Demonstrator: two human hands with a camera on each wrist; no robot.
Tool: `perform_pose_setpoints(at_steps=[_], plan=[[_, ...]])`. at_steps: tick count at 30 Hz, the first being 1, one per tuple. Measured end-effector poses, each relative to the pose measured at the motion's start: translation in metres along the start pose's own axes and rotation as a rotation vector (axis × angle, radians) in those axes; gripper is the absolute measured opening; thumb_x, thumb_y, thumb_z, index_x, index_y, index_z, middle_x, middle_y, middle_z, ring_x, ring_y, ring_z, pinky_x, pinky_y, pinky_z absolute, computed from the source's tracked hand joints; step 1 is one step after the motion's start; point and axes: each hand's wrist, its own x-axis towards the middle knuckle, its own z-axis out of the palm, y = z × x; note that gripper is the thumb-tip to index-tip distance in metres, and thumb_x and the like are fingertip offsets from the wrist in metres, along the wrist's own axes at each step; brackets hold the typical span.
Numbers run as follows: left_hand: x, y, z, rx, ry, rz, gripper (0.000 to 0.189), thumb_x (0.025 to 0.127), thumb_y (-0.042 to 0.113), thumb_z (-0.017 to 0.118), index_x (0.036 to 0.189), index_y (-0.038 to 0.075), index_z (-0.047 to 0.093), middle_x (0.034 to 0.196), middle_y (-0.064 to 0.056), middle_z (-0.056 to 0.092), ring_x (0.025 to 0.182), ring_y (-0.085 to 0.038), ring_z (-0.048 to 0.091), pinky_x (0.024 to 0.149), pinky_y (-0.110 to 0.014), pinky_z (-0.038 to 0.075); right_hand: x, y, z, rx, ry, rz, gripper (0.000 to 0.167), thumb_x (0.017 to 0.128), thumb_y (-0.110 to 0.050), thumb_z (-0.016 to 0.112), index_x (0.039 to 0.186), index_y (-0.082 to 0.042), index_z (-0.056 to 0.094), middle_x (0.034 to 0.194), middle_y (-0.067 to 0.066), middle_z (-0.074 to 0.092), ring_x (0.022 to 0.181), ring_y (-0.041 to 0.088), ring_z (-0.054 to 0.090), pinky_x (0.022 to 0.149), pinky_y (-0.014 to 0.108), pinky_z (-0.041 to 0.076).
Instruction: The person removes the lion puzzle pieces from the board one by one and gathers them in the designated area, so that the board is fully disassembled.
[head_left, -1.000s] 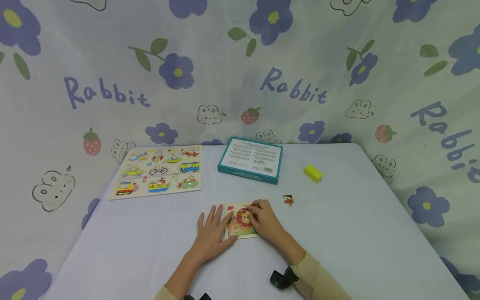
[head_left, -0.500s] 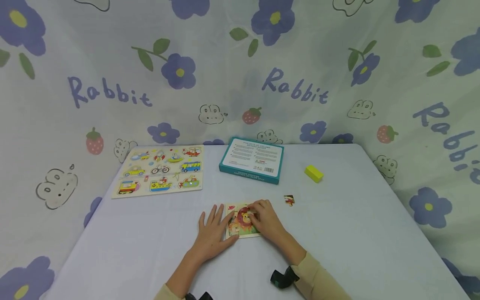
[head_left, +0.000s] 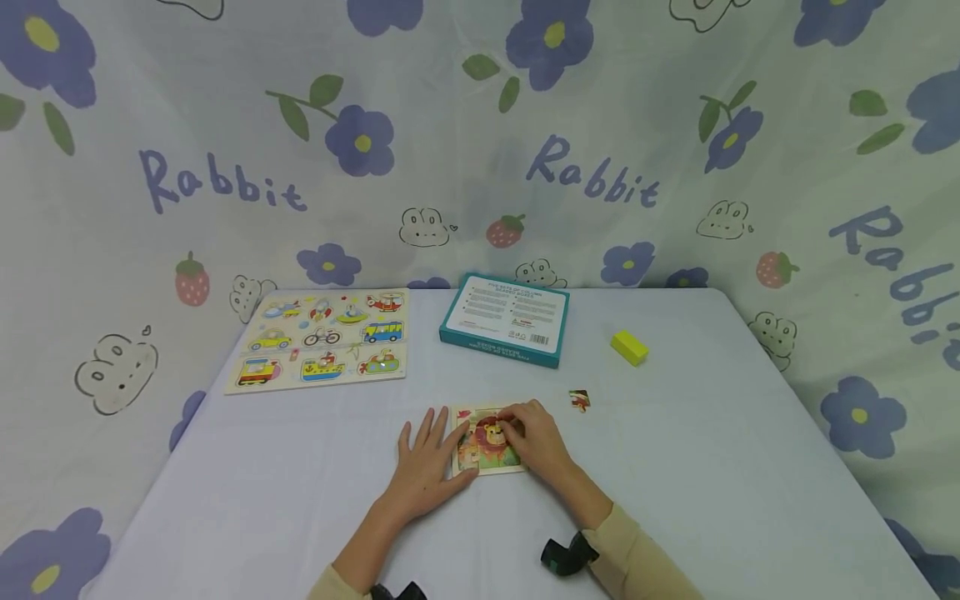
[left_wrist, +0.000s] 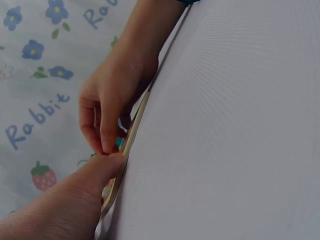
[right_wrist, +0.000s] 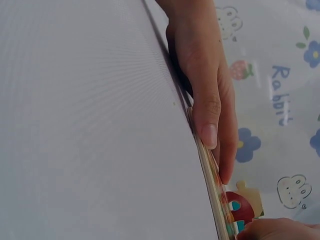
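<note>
A small square jigsaw puzzle with a lion picture (head_left: 489, 461) lies on the table between both hands. My left hand (head_left: 424, 475) is spread at its left side, thumb and index finger resting on the frame. Over the upper right of the puzzle, my right hand (head_left: 542, 442) pinches a puzzle piece. The right wrist view shows this puzzle piece (right_wrist: 252, 198), cream and red, tilted up from the board at the right fingertips. Its lower edge is close over the picture. Beyond the right hand lies a loose puzzle piece (head_left: 579, 401).
A wooden vehicle peg puzzle (head_left: 318, 339) lies at the back left. A teal and white box (head_left: 506, 319) is at the back middle, with a yellow block (head_left: 629, 347) to its right. A patterned curtain (head_left: 480, 150) hangs behind the white table (head_left: 720, 500).
The head view has shifted slightly. Both hands stay at the lion puzzle, with only a slight movement of the right fingers over its upper right.
</note>
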Motion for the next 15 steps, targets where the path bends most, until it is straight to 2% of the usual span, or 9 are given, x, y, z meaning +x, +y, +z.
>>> perform_pose_setpoints(at_steps=[5,15], plan=[[0.0000,-0.0002,0.0001,0.004,0.004,0.003,0.073,0.082,0.062,0.050,0.140,0.018,0.040,0.148,-0.017,0.022,0.137,-0.035,0.012,0.102,-0.060,0.003,-0.0005,0.0031,0.0020,0.024,0.047,-0.050,0.006,0.080,-0.010,0.070,0.085,-0.012,0.066,0.079,-0.006,0.063,0.069,0.006,0.045,0.056,0.021,0.039],[-0.0005,-0.0004,-0.0014,0.010,0.009,0.008,0.073,0.082,0.062,0.050,0.140,0.019,0.040,0.148,-0.017,0.024,0.136,-0.035,0.014,0.102,-0.060,0.004,-0.0001,0.0016,0.0017,0.091,0.046,0.045,0.005,0.082,-0.011,0.068,0.086,-0.014,0.067,0.075,-0.008,0.059,0.068,0.005,0.047,0.056,0.020,0.042]])
